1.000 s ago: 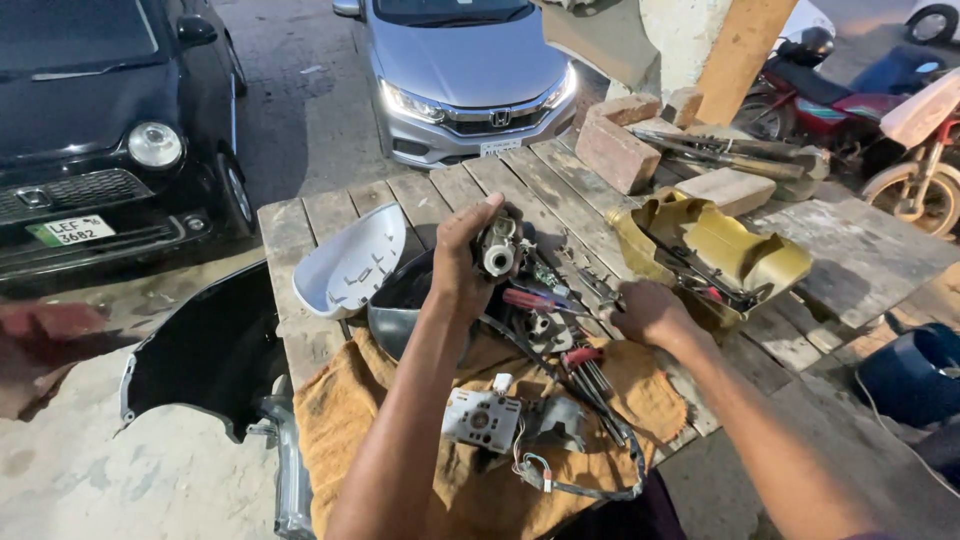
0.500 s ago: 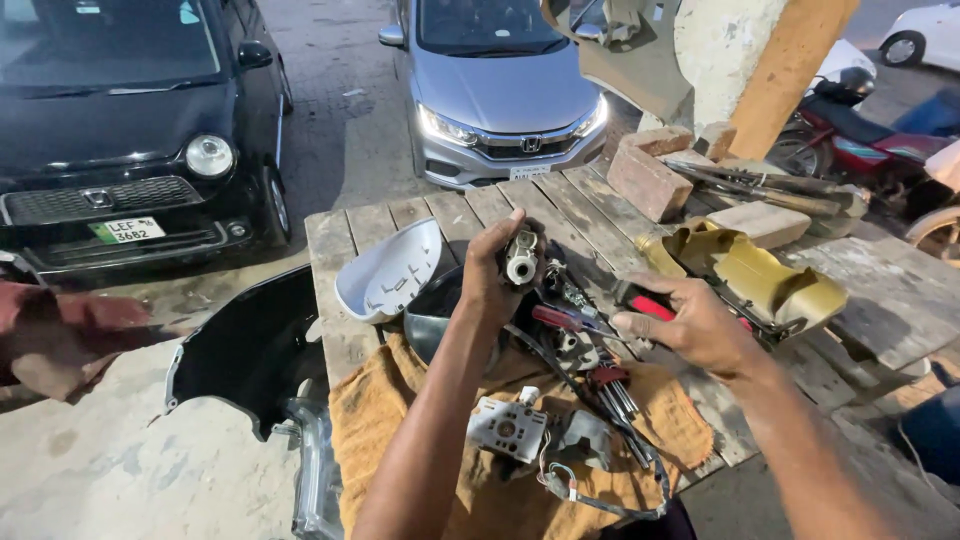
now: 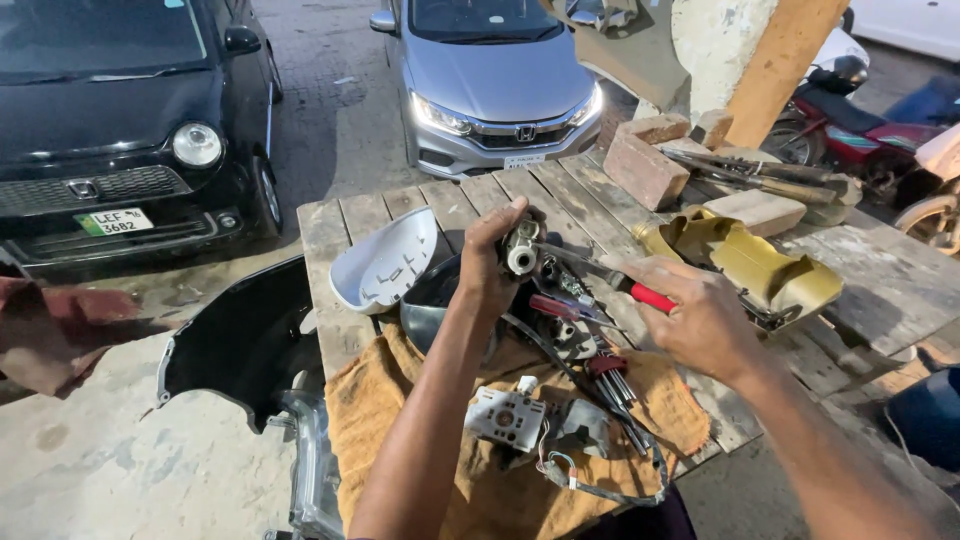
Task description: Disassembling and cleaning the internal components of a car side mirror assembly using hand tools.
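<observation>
Mid-worktop, left hand (image 3: 487, 262) grips a mirror motor (image 3: 521, 248); right hand (image 3: 697, 312) drives a red-handled screwdriver (image 3: 610, 281) into it. White cover (image 3: 383, 262) and parts already lie off, so disassembly seems well along.

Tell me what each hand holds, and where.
Left hand grips a small metal motor part by its body; right hand holds a screwdriver by its red handle.
</observation>
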